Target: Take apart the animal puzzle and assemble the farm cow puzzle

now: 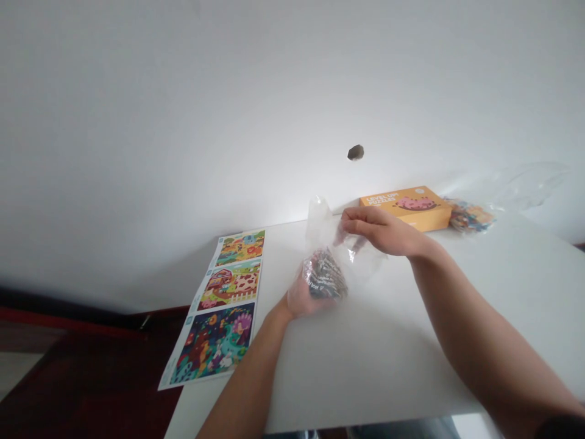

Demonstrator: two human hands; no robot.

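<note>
right forearm (461,317) | right hand (375,228) pinching clear bag (319,214) | left hand (301,300) cupped around its pieces (326,274)

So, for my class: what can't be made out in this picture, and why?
All in the head view:
Left hand: some fingers hidden by the bag and its pieces.
Box: lower left part covered by the right hand.
Sheet: margin print too small.
Right arm: cut off at the lower right.

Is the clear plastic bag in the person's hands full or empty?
Partly filled: puzzle pieces show low in the clear plastic bag, at the left hand; its upper part, by the right hand, shows none.
</note>
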